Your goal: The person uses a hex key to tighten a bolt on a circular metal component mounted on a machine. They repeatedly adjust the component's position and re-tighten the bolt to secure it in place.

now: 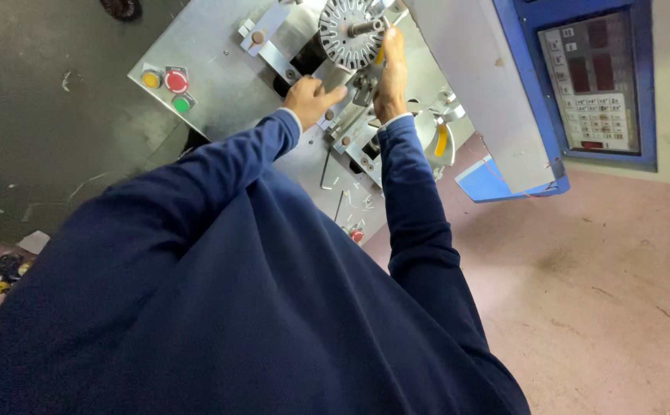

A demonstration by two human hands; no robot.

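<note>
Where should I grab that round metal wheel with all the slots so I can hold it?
Probably by its outer rim. The slotted metal wheel sits on a shaft poking from its middle, so the centre is taken. The right hand already reaches up along its right edge, while the left hand rests lower on the steel machine top. Coming from the open right edge looks easiest.

Navy sleeves (419,223), silver slotted core (352,32), yellow, red, green buttons (167,83), blue panel (592,81)

Both arms, in dark blue long sleeves, reach forward and upward, close together. The left hand (312,98) is curled into a loose fist, thumb outward. The right hand (391,77) stretches further, fingers extended, palm turned inward.
</note>
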